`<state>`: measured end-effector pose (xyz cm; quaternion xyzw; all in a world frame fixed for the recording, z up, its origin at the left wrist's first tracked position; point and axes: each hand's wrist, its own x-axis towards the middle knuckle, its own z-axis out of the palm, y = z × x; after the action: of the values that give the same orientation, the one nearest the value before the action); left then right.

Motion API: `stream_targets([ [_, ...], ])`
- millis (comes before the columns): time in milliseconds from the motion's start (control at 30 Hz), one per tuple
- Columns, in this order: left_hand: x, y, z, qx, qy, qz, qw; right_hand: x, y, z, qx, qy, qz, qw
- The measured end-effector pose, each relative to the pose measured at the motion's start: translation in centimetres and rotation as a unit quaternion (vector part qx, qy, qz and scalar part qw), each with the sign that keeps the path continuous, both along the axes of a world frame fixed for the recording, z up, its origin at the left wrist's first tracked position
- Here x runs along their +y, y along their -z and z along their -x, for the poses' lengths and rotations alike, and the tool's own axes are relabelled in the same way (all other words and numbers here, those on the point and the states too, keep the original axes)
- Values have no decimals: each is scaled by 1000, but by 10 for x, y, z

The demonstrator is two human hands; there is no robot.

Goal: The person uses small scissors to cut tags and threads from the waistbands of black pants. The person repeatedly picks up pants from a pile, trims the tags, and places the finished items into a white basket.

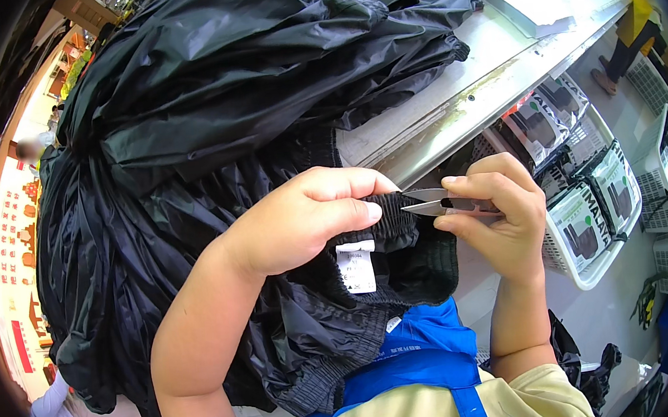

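My left hand (pixel 294 216) pinches the gathered elastic edge of a thin, shiny black garment (pixel 436 267) between thumb and fingers. A white label (pixel 357 270) hangs from the inside of that edge. In my right hand (pixel 506 200) is a small pair of metal thread snips (pixel 422 209), its tips pointing left. The blades stand apart at the elastic, close to my left fingertips; whether they touch a thread is too small to tell. A large heap of similar black garments (pixel 233 81) fills the left and far side.
A pale metal-edged table (pixel 438 118) lies under the heap, reaching far right. White plastic baskets (pixel 594 278) with packaged goods (pixel 577 225) stand on the right. One person (pixel 636 22) is at the far right, another (pixel 57 409) at lower left. A blue apron (pixel 414 370) covers my front.
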<state>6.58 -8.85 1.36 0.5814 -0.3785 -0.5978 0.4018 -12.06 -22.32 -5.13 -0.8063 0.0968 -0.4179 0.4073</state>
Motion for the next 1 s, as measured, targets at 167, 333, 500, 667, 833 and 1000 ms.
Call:
stream_targets([
  [167, 3, 3, 2, -33, 10, 1, 999, 1, -5, -2, 22, -8, -9, 1000],
  [333, 2, 2, 0, -18, 17, -7, 1000, -2, -3, -5, 18, -29, -14, 999],
  [500, 0, 2, 1, -21, 26, -11, 999, -3, -5, -4, 6, -23, 22, 999],
  [667, 1, 1, 1, -35, 32, -15, 999, -4, -7, -5, 16, -32, 40, 999],
  [833, 0, 2, -1, -26, 29, -13, 999, -5, 0, -6, -7, -47, 45, 998],
  [1000, 0, 1, 1, 14, 30, 1, 999, -11, 20, -4, -80, -102, -150, 980],
])
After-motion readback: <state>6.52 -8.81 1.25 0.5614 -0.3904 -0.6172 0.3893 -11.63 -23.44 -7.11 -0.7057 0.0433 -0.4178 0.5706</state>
